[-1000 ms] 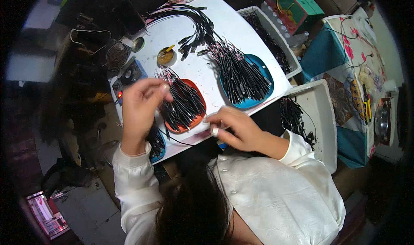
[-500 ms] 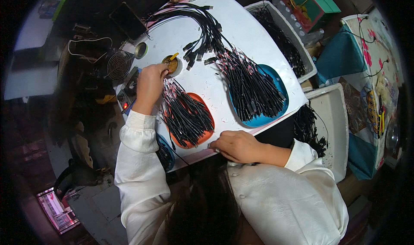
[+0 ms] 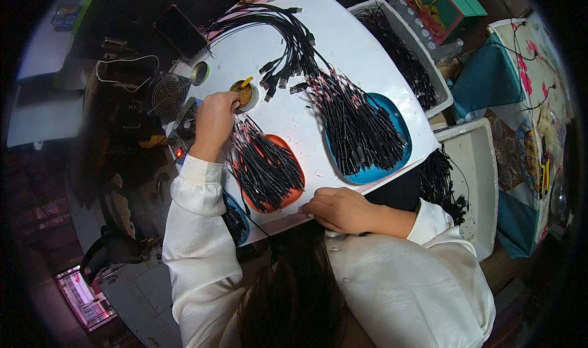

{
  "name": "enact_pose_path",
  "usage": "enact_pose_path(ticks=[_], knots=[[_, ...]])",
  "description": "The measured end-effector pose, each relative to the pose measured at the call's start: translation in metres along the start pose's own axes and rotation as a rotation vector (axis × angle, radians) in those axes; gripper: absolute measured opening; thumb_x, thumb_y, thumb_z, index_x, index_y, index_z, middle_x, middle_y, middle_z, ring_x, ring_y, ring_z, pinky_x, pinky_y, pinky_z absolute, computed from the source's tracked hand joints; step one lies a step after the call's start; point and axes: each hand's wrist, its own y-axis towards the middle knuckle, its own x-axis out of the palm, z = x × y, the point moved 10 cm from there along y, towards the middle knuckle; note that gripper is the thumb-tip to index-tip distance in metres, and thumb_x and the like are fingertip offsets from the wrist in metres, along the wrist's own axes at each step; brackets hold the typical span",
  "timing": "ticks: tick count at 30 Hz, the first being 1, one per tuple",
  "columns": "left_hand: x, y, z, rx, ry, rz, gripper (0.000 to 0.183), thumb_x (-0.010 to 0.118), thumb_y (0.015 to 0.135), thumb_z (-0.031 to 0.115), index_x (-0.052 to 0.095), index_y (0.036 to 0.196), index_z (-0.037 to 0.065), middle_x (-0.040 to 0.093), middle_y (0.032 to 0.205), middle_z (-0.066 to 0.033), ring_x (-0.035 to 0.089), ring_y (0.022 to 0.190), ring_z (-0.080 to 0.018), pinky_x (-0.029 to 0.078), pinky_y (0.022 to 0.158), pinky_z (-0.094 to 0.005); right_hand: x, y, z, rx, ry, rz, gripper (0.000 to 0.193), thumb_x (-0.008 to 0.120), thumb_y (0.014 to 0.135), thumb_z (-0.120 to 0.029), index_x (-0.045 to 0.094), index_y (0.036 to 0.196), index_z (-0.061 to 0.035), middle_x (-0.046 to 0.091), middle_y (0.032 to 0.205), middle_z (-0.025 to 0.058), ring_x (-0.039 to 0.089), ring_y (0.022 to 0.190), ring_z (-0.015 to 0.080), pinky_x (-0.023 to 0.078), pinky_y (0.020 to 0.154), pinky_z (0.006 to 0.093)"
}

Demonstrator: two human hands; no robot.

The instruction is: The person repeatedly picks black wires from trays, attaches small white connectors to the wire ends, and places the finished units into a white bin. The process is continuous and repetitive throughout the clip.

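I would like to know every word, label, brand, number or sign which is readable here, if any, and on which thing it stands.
Nothing can be quoted with certainty.
Green box: small printed characters, too blurred to read.
Cables: any marking is too small to tell.
Cup: no lettering visible.

- From here I see my left arm (image 3: 197, 222) extended toward the far side, sleeved to the wrist.
- My left hand (image 3: 214, 120) shows me its back, fingers (image 3: 234, 97) gathered close, pointing far and right.
- My right forearm (image 3: 397, 221) angles leftward, bare.
- My right hand (image 3: 338, 209) sits nearer, back upward, its fingers loosely curled leftward.
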Motion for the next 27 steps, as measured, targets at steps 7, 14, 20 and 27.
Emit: enact_pose_path(ticks=[7, 14, 20, 27], knots=[[-0.001, -0.002, 0.0, -0.005, -0.035, 0.009, 0.013, 0.065, 0.079, 0.005, 0.07, 0.091, 0.001, 0.064, 0.079, -0.0219, 0.063, 0.073, -0.0388, 0.049, 0.066, -0.0413, 0.001, 0.0, 0.001, 0.007, -0.009, -0.012, 0.023, 0.063, 0.078, -0.009, 0.061, 0.101, -0.0027, 0.057, 0.08, 0.0105, 0.058, 0.081, 0.0267, 0.049, 0.068, 0.0364], [-0.041, -0.027, -0.016, 0.014, -0.132, 0.156, 0.013, 0.066, 0.08, 0.004, 0.069, 0.091, -0.002, 0.067, 0.081, -0.0191, 0.065, 0.069, -0.0335, 0.049, 0.064, -0.0356, 0.0, 0.0, -0.002, 0.008, -0.068, 0.03, 0.02, 0.063, 0.079, -0.007, 0.061, 0.098, -0.0027, 0.058, 0.079, 0.0107, 0.059, 0.078, 0.0275, 0.05, 0.067, 0.0378], [-0.063, -0.07, -0.072, -0.232, -0.189, 0.182, 0.01, 0.061, 0.086, 0.005, 0.063, 0.088, -0.005, 0.063, 0.068, -0.0128, 0.061, 0.059, -0.0204, 0.047, 0.058, -0.0304, 0.001, 0.002, -0.005, 0.034, -0.112, 0.031, 0.018, 0.063, 0.079, -0.007, 0.062, 0.097, -0.0053, 0.059, 0.079, 0.0091, 0.06, 0.077, 0.0263, 0.05, 0.066, 0.0368], [-0.058, -0.09, -0.116, -0.328, -0.129, 0.183, 0.009, 0.062, 0.084, 0.005, 0.063, 0.087, -0.004, 0.063, 0.068, -0.0158, 0.062, 0.058, -0.0269, 0.046, 0.056, -0.0356, 0.0, 0.004, -0.008, 0.05, -0.164, 0.046, 0.017, 0.066, 0.078, -0.007, 0.063, 0.095, -0.0062, 0.06, 0.079, 0.0079, 0.06, 0.076, 0.0255, 0.051, 0.066, 0.0356]])
